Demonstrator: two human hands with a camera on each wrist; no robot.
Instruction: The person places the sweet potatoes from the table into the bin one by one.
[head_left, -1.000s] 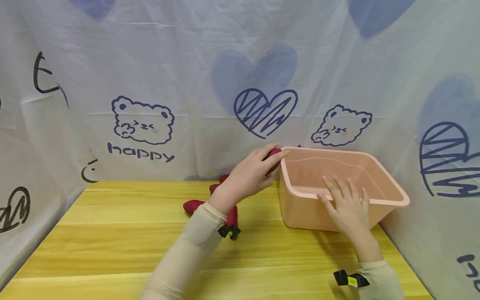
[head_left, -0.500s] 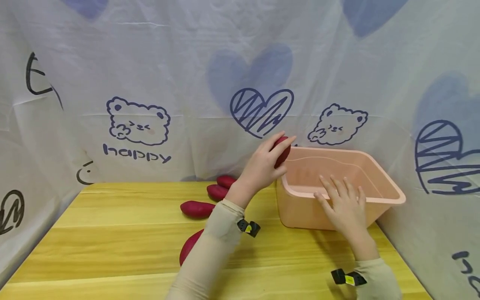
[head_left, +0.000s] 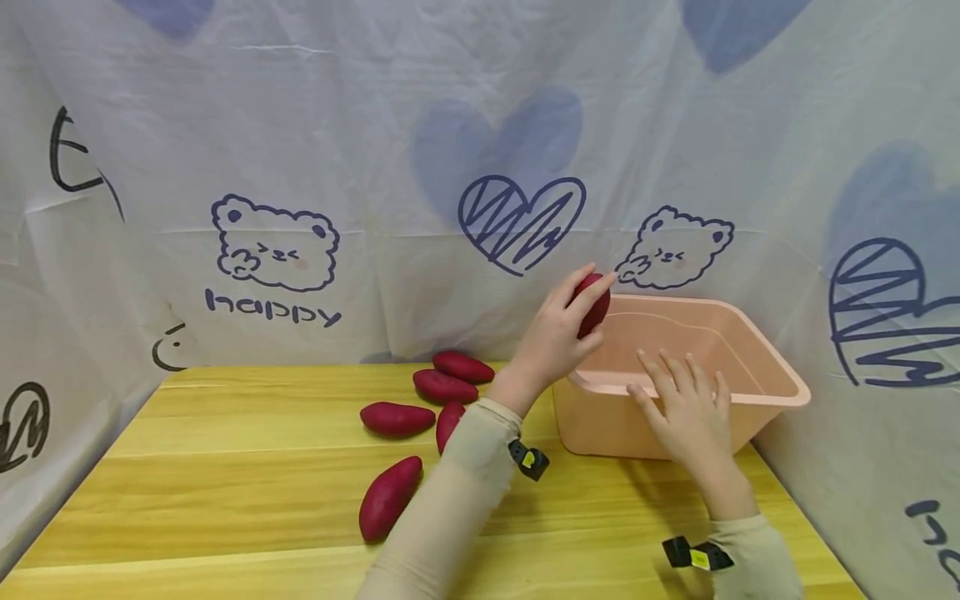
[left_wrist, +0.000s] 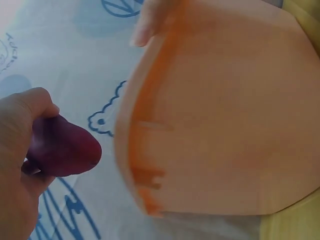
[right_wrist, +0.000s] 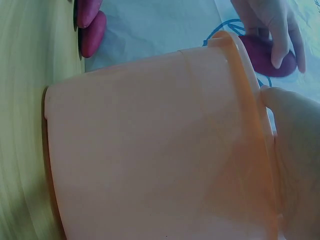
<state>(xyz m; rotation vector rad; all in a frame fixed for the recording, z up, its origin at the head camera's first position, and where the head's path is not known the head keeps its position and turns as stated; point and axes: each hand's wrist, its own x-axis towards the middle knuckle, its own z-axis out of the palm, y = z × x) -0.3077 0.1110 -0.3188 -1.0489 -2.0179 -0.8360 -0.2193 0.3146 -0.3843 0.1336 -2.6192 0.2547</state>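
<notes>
- Gripping a dark red sweet potato (head_left: 595,308), my left hand (head_left: 551,337) curls its fingers and thumb round it, up in the air at the left end of the bin (head_left: 622,429).
- In my left wrist view a gap shows between that sweet potato and the bin's rim, so the two are apart there.
- My right hand (head_left: 688,408) lies at the bin's near rim, fingers straight and spread, their tips reaching over it; it holds no sweet potato.
- The bin, pale pink-orange, stands upright towards the back right corner of the surface (head_left: 225,500), close to its right edge.
- Behind my left forearm, towards the middle of the back edge, one sweet potato (head_left: 462,367) lies nearest that edge, with a second (head_left: 444,387) just in front of it.
- A third (head_left: 397,419) lies a little further from the back edge and more to the left; beside its right end is a fourth (head_left: 448,425), partly hidden by my sleeve (head_left: 457,500).
- A fifth (head_left: 391,499) lies tilted, nearest the front edge of the five, just left of my sleeve.
- Beyond the back edge hangs a pale cloth (head_left: 405,167) printed with blue hearts, bear faces and the word "happy".
</notes>
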